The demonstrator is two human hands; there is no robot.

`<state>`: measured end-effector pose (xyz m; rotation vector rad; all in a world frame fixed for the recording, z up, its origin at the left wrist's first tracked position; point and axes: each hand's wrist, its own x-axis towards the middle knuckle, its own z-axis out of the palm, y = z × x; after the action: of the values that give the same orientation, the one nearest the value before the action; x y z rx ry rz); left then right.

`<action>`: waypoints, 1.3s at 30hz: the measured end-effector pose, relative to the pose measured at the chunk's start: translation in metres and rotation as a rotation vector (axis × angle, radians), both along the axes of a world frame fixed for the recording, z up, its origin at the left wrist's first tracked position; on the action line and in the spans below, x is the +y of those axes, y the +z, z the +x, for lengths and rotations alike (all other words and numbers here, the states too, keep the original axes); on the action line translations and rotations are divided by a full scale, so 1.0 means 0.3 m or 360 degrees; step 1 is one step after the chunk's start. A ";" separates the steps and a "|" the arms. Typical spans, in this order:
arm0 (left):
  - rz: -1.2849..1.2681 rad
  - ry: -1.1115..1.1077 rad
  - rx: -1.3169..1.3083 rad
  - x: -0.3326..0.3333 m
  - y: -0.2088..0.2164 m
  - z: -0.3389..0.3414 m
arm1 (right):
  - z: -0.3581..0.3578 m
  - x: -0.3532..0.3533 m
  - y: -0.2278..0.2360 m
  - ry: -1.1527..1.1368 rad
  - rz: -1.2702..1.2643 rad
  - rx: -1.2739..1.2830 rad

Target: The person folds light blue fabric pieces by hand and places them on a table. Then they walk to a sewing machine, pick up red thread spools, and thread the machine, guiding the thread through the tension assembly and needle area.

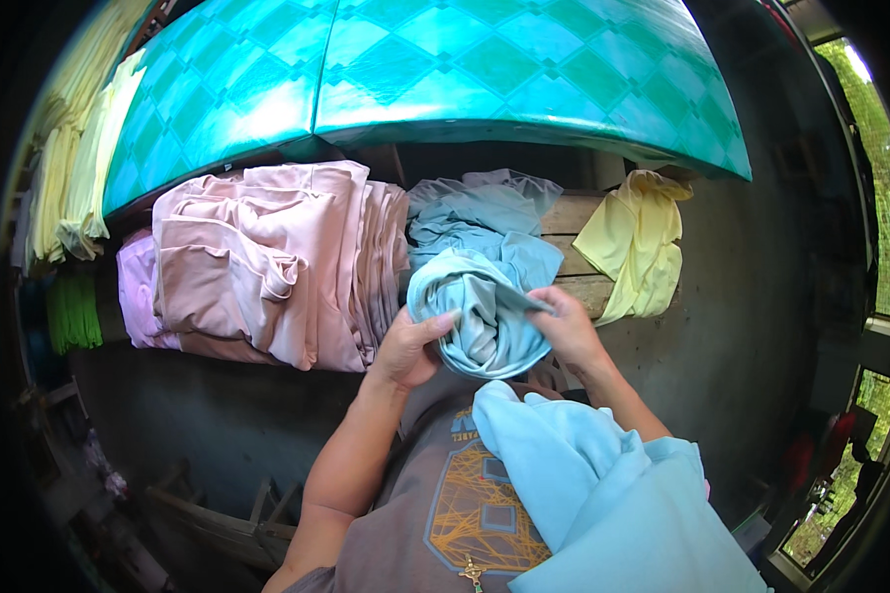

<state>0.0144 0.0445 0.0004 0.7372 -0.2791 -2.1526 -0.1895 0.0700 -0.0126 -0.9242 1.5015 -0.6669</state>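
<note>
Between my hands is a light blue cloth (485, 326), bunched into a ring with its inside showing as loose folds. My left hand (412, 346) grips its left edge, the thumb lying over the rim and the fingers mostly hidden beneath. On the other side my right hand (567, 326) pinches the rim between thumb and fingers. Just beyond lies more light blue fabric (465, 219) in a crumpled heap, close to the cloth I hold. Another light blue cloth (603, 484) drapes over my body and beside my right arm.
A thick stack of folded pink cloth (257, 267) lies on the left, with lilac cloth (136, 287) beside it. Yellow fabric (641, 237) rests on a wooden slatted bench (569, 217) at right. Behind stands a table with a shiny turquoise cover (445, 69). Pale yellow cloths (94, 148) hang far left.
</note>
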 end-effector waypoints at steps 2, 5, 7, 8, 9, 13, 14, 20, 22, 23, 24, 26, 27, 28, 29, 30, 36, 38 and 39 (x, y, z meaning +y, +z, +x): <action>-0.0192 -0.0053 -0.0487 -0.008 -0.023 0.050 | -0.033 -0.015 0.047 -0.0302 -0.0037 -0.0217; -0.0634 -0.0195 -0.1823 -0.028 -0.059 0.121 | -0.012 -0.045 0.156 -0.0392 -0.0218 -0.0187; -0.1355 0.0235 -0.2397 -0.047 0.067 0.081 | 0.018 -0.043 0.176 -0.0238 -0.0358 -0.0056; -0.1722 0.0479 -0.2660 -0.054 0.109 0.067 | 0.029 -0.042 0.182 -0.0185 -0.0420 0.0048; -0.1918 0.0179 -0.2151 -0.054 0.115 0.075 | 0.055 -0.043 0.203 -0.0085 -0.0535 0.0086; -0.1524 -0.1026 -0.1235 -0.027 0.110 0.013 | 0.177 -0.018 0.319 0.0739 -0.1303 0.0345; -0.1309 -0.1187 -0.1300 -0.038 0.091 -0.009 | 0.215 -0.007 0.354 0.1043 -0.1228 0.0164; -0.1812 -0.0442 -0.1758 -0.012 0.047 -0.006 | 0.282 0.026 0.319 0.1483 -0.1104 -0.0229; -0.1844 -0.0263 -0.1929 -0.003 0.023 -0.002 | 0.256 0.035 0.301 0.1385 -0.1098 -0.0243; -0.1842 -0.0203 -0.1992 -0.002 0.012 0.001 | 0.235 0.034 0.293 0.1350 -0.1018 -0.0232; -0.1831 -0.0158 -0.2050 -0.007 -0.006 0.005 | 0.209 0.034 0.285 0.1309 -0.0939 -0.0219; -0.1735 -0.0168 -0.2095 -0.015 -0.038 0.018 | 0.141 0.015 0.266 0.0966 -0.0793 -0.0106; -0.1647 -0.0213 -0.2098 -0.009 -0.048 0.023 | 0.107 0.011 0.243 0.0765 -0.0671 0.0048; -0.1566 -0.0255 -0.2095 -0.007 -0.068 0.031 | 0.073 0.008 0.201 0.0560 -0.0489 0.0182; -0.1484 -0.0297 -0.2091 -0.002 -0.089 0.038 | 0.044 0.011 0.168 0.0297 -0.0371 0.0139; -0.1492 -0.0319 -0.2073 0.005 -0.107 0.040 | 0.018 0.014 0.150 0.0254 -0.0315 0.0205; -0.0599 -0.0168 -0.0537 0.070 -0.255 0.022 | 0.031 0.006 0.115 0.0198 -0.0507 0.0255; -0.0448 -0.0106 -0.0312 0.057 -0.112 -0.007 | 0.030 0.008 0.114 0.0312 -0.0304 0.0028; -0.0371 -0.0076 -0.0202 0.052 -0.078 -0.011 | 0.030 0.014 0.117 0.0434 -0.0219 0.0051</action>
<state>0.0111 0.0603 -0.0230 0.7382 -0.6090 -2.0762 -0.1804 0.0741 0.0227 -1.2243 1.3378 -0.5624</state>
